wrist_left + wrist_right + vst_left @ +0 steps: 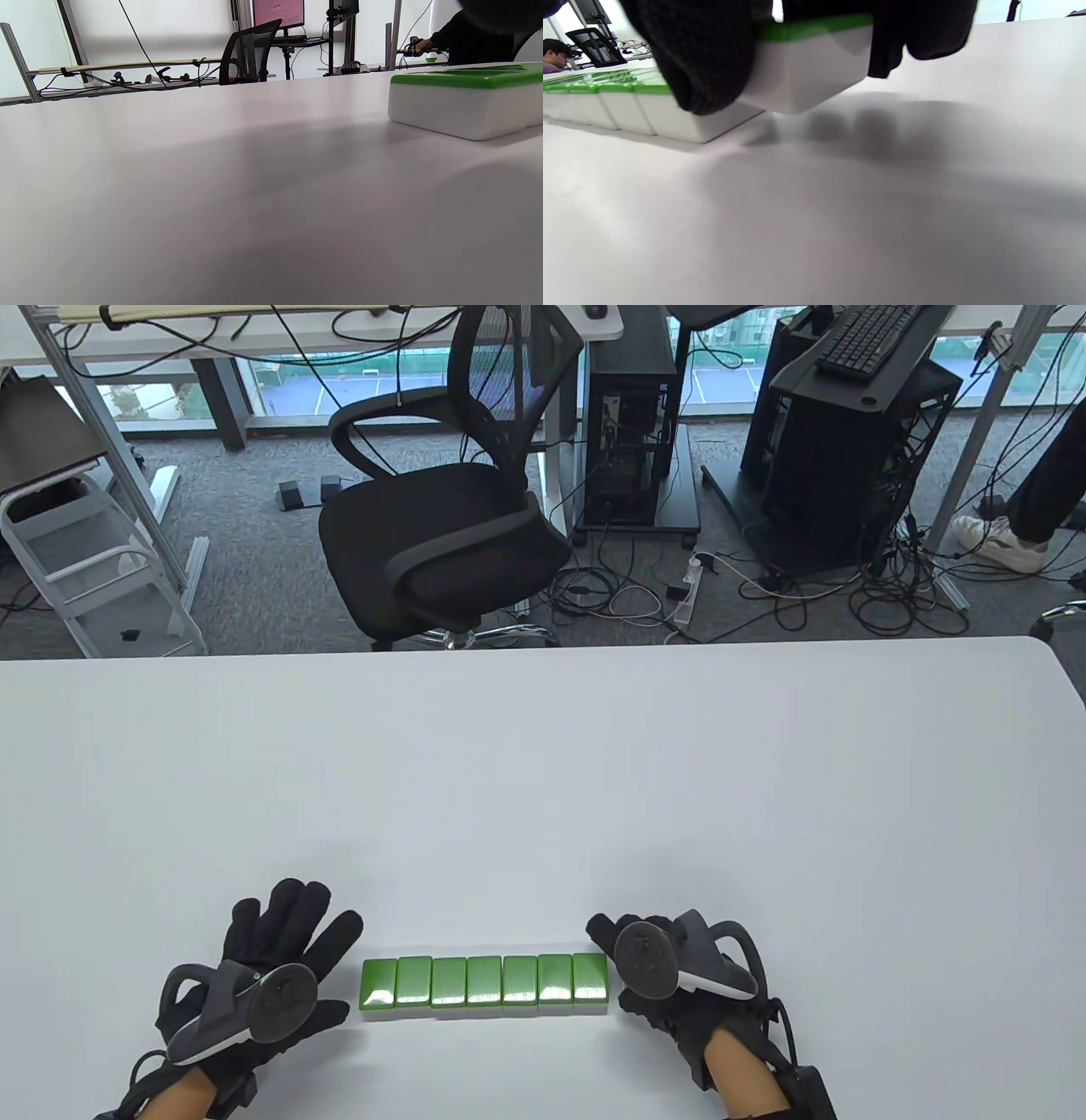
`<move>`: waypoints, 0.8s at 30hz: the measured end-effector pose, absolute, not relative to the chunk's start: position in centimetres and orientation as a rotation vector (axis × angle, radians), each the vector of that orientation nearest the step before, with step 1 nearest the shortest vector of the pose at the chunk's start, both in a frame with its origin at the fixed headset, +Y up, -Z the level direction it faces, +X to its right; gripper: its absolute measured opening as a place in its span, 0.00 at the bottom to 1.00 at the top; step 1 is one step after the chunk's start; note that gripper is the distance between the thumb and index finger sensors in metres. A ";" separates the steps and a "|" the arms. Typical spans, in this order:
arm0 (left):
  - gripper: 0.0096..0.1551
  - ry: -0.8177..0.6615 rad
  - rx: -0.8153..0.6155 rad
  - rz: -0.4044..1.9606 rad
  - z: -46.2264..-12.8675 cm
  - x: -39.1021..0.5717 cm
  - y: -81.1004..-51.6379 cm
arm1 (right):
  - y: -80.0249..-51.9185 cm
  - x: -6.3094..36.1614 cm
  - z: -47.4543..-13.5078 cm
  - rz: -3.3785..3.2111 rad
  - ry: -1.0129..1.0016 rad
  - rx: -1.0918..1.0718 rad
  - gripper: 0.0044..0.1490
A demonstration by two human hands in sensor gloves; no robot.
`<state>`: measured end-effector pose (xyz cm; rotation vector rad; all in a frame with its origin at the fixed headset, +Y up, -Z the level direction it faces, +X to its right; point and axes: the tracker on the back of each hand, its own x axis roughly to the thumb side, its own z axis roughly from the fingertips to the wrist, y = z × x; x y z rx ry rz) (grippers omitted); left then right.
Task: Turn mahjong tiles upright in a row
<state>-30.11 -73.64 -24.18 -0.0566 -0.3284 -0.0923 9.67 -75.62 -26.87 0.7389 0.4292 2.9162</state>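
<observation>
Up close, the right hand [670, 976] pinches the end tile [814, 63] at the right of the row [484, 982], but its tracker hides the fingers from above. The tiles lie flat, green side up, on the near part of the table [543, 780]. The left hand [271, 967] lies spread just left of the row, holding nothing.

The row of glossy mahjong tiles [484, 982] shows bright green backs over plain white bodies, with no markings visible. They lie on a smooth plain white table [543, 780]. Both hands, left [271, 976] and right [679, 976], wear black knitted gloves carrying dark grey trackers with pale grey undersides.
</observation>
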 end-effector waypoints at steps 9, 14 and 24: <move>0.55 -0.353 -0.090 -0.100 -24.2 -29.3 -74.2 | -76.6 8.5 -26.2 2.968 0.379 0.853 0.55; 0.55 -0.370 -0.107 -0.110 -24.3 -28.9 -74.6 | -76.8 8.3 -26.1 2.972 0.362 0.871 0.54; 0.56 -0.438 -0.274 -0.057 -25.2 -26.8 -76.9 | -77.7 8.4 -26.1 2.938 0.468 0.804 0.55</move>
